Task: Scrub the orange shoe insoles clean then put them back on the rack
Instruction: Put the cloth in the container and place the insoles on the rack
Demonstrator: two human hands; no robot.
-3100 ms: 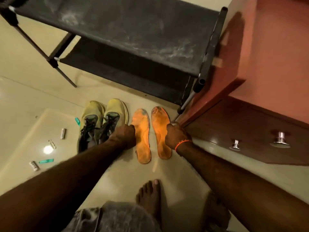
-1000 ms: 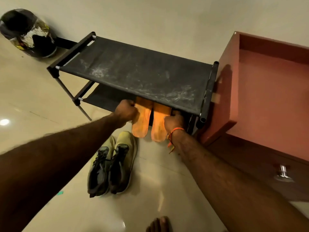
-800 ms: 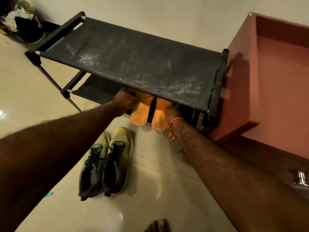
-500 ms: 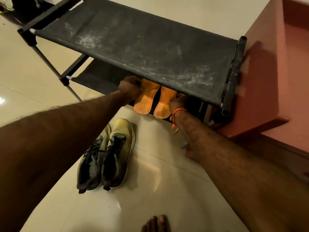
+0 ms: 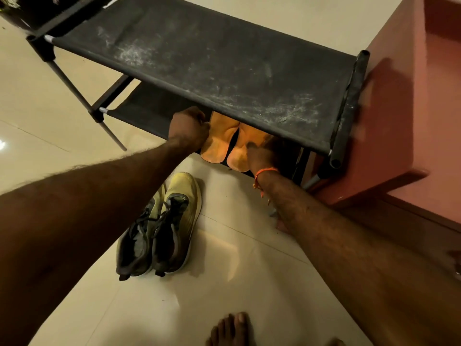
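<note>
Two orange insoles lie side by side on the lower shelf (image 5: pixel 147 108) of the black fabric shoe rack (image 5: pixel 224 66). Their heels stick out over the shelf's front edge, and their toes are hidden under the dusty top shelf. My left hand (image 5: pixel 188 128) holds the left insole (image 5: pixel 219 138) at its left edge with curled fingers. My right hand (image 5: pixel 262 153), with an orange thread on the wrist, holds the right insole (image 5: pixel 243 146) at its right edge, thumb on top.
A pair of yellow-green and grey sneakers (image 5: pixel 164 226) stands on the tiled floor in front of the rack. A red-brown cabinet (image 5: pixel 411 108) butts against the rack's right side. My bare foot (image 5: pixel 232 330) is at the bottom. A dark object (image 5: pixel 25 11) sits top left.
Both hands lifted the insoles off the floor beside the sneakers and slid them onto the rack's lower shelf. In the last half second they went a little deeper.
</note>
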